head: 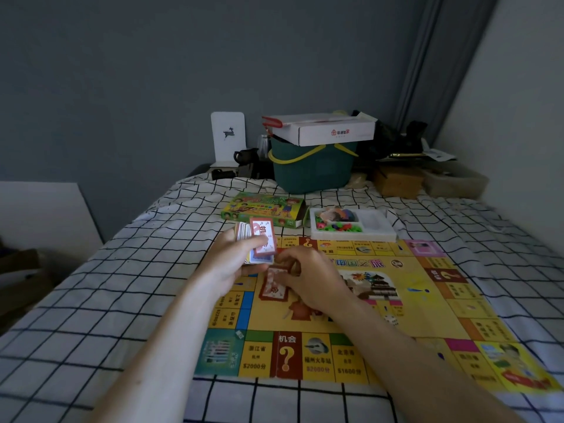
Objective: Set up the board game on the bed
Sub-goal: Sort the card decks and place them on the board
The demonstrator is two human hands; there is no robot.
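Bed [91, 300] with white black-grid sheet fills the view. Yellow game board [427, 300] lies flat on it, right of centre, printed side up. Behind it at the bed's far end a green basket [314, 169] with yellow handles, white cardboard box [329, 131] resting on top. Between basket and board: green game box [264, 209] lying flat, and just beside it on the right a white plastic tray [378, 227] with small coloured pieces in its left compartment. My left hand [235, 261] holds a deck of cards [259, 242] over the board's far-left corner, thumb on the top red-bordered card, fingers curled under. My right hand [308, 279] is down on the board's middle, fingers curled, pinching the far end of a red-bordered card stack [274, 288] lying on the board. A small white die [391, 320] sits on the board near my right forearm; another small die [240, 334] near the board's near-left corner.
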